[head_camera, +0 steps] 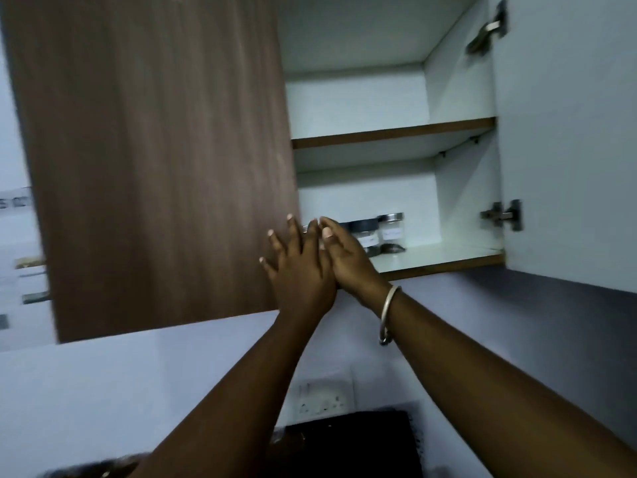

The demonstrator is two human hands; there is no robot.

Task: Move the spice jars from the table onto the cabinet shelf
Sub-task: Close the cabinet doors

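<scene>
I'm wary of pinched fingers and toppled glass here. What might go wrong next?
The left hand and right hand are at the free edge of the brown door; fingers might get pinched if it swings shut. The spice jars stand close behind the hands; a stray move might knock one over.

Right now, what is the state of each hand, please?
Left hand: open, fingers spread on the cabinet door.
Right hand: open, fingers straight, holding nothing.

Spice jars on bottom shelf
</scene>
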